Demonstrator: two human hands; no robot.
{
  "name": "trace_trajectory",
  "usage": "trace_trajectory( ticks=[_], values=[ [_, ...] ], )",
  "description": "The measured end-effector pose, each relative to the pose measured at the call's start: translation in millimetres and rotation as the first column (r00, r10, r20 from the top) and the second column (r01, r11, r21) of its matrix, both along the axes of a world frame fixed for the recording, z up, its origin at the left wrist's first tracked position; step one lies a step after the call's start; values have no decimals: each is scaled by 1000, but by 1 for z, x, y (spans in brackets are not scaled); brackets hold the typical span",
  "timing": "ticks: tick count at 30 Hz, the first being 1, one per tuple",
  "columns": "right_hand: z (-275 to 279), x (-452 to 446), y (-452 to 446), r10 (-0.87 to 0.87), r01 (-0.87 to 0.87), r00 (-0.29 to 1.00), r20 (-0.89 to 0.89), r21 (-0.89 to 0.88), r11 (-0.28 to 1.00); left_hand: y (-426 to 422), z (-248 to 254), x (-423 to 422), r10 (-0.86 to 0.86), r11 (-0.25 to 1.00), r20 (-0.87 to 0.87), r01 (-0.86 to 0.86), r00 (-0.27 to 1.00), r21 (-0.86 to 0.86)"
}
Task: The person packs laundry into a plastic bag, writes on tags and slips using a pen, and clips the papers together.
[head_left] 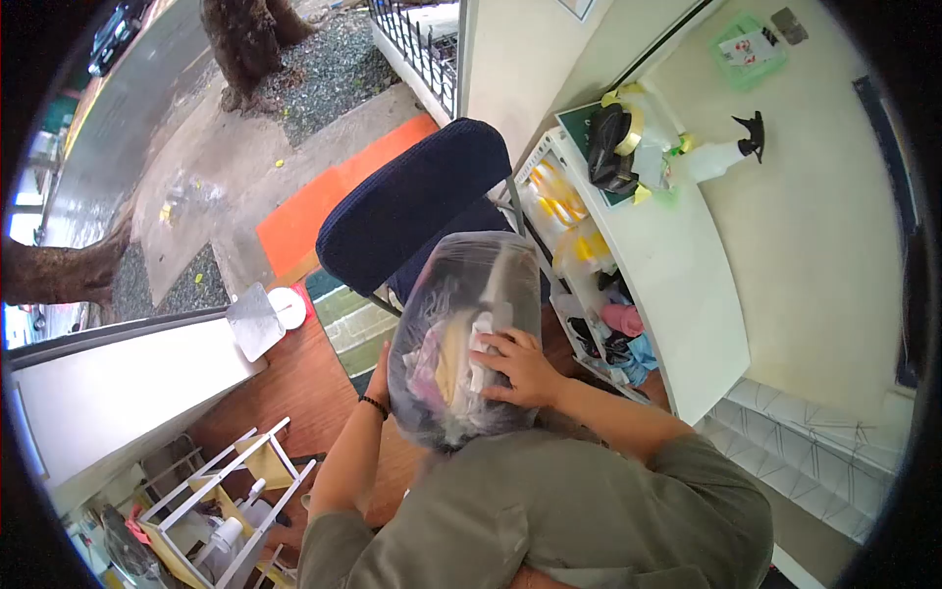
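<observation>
A rounded, clear plastic bag (461, 270) stands upright right in front of my chest. Through it show crumpled white paper (482, 339) and pale yellow and pinkish scraps; whether a bin is under the plastic I cannot tell. My left hand (382, 378), with a dark bracelet at the wrist, holds the bag's left side, and its fingers are mostly hidden. On the white paper lies my right hand (520, 369), fingers spread; I cannot tell if plastic lies between them.
A dark blue chair (412, 201) stands just beyond the bag. To the right is a white shelf unit (677, 294) with a spray bottle (714, 159) and bags. A white frame rack (221, 491) is at lower left. An orange mat (334, 201) lies at the doorway.
</observation>
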State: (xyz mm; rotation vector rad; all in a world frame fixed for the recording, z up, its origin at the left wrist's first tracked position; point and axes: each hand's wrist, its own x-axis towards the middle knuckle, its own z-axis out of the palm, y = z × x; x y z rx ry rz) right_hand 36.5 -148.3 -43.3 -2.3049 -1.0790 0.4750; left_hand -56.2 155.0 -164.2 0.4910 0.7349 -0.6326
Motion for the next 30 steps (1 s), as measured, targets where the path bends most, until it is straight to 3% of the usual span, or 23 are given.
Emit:
trace_trajectory(
  ticks=[1,3,4,7,11,14,15,17,18,20,23,30],
  values=[
    [-13,10,1,71,-68,996,56,-42,997,-1,-14,-5,5,1000,-19,-5,1000,10],
    [-39,28,5,130,-131,990,-57,-28,991,0,-36,-19,11,1000,-68,-9,998,30],
    [-55,41,7,160,-162,981,-107,-17,987,-11,-22,-11,34,997,-77,-28,996,70],
    [-101,73,9,59,-65,993,-101,-63,996,-20,-38,-6,45,997,-122,-36,991,75],
    [-148,121,7,-58,80,991,120,-186,979,-17,-95,-10,61,998,-170,-56,984,33],
    [-168,154,-2,-251,271,962,110,-252,929,-14,-136,-9,76,997,-191,-75,979,10],
    [-181,157,-8,-439,442,897,57,-127,888,-14,-151,-9,81,996,-198,-84,977,-7],
    [-231,159,-26,-734,742,671,-110,90,665,-12,-182,-7,93,994,-196,-101,976,-31],
    [-274,154,-48,-741,820,564,-364,138,556,-10,-196,-5,101,993,-191,-109,976,-33],
    [-332,131,-83,-547,953,240,-802,87,290,-8,-220,-4,103,994,-183,-105,978,-5],
    [-324,63,-75,-230,973,-52,-972,-101,205,-9,-222,7,108,964,-130,-71,986,258],
    [-285,27,-55,-168,970,-4,-986,-45,238,-32,-214,12,-8,879,-45,29,999,476]
  ],
)
